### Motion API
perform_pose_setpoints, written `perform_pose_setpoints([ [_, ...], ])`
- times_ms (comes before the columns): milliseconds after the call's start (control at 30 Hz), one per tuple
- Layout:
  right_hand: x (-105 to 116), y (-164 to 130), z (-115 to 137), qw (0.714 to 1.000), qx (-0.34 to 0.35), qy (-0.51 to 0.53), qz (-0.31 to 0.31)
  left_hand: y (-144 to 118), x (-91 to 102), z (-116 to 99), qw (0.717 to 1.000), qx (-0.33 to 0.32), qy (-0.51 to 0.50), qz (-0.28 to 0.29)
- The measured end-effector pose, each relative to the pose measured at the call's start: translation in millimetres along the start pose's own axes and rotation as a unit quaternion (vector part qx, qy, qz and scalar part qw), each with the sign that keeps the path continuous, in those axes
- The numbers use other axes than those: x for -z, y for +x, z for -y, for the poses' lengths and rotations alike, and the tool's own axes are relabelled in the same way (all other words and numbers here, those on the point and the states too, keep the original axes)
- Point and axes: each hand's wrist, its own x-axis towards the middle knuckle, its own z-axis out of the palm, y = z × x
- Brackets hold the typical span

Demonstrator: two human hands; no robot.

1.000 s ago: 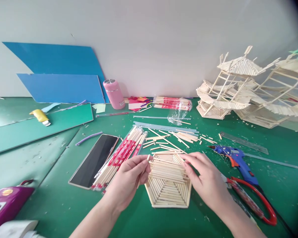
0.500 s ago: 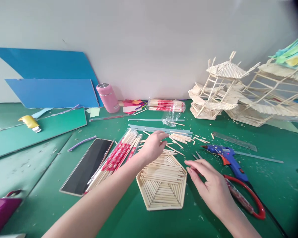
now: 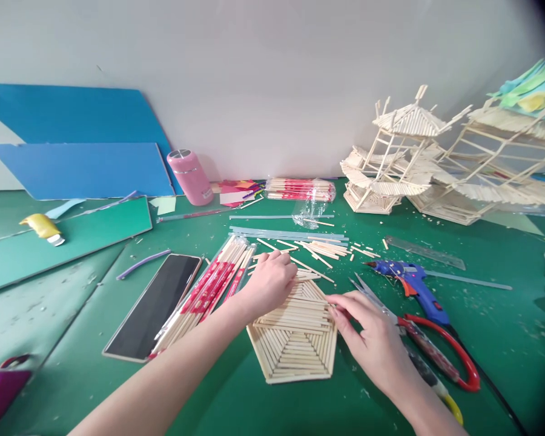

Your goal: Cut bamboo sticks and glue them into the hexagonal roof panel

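Head view, so everything gets placed off the hexagon stick panel (image 3: 295,342) lying flat on the green mat (image 3: 95,303) in front of the person. Going left to right: way off to its far left there's a yellow utility knife (image 3: 42,227), and behind that blue boards (image 3: 77,142) leaning on the wall. Closer in on the left sits a dark phone (image 3: 154,306), then a packet of chopsticks with red wrappers (image 3: 206,290) just beside the panel's left edge. A pink bottle (image 3: 188,177) lies tipped over well behind it.

Left hand (image 3: 270,280) is curled over the panel's far left corner, knuckles up, fingers tucked under. Can't tell if it's pinching a stick or not. Loose sticks (image 3: 322,249) are scattered just beyond it.

Right hand (image 3: 367,330) has fingers loosely spread, fingertips (image 3: 333,303) touching the panel's right edge, nothing gripped.

Right of the panel: red-handled scissors (image 3: 440,351) just beside the right wrist, a blue glue gun (image 3: 413,284) a bit further back, and a clear ruler (image 3: 424,252) behind that. Far back right stand the stick-built pavilion models (image 3: 436,163).
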Motion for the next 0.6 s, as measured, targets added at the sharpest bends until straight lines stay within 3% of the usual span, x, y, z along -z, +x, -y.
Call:
perform_pose_setpoints([
  [367, -4.3, -13.5, -7.0, 0.999, -0.03, 0.029, 0.016, -14.2, 8.3, -4.3, 0.997, -0.015, -0.05, 0.065],
  [600, -9.9, -28.5, -2.7, 1.0, -0.021, 0.001, 0.011, -26.3, 13.9, -18.5, 0.993, -0.038, -0.008, 0.109],
])
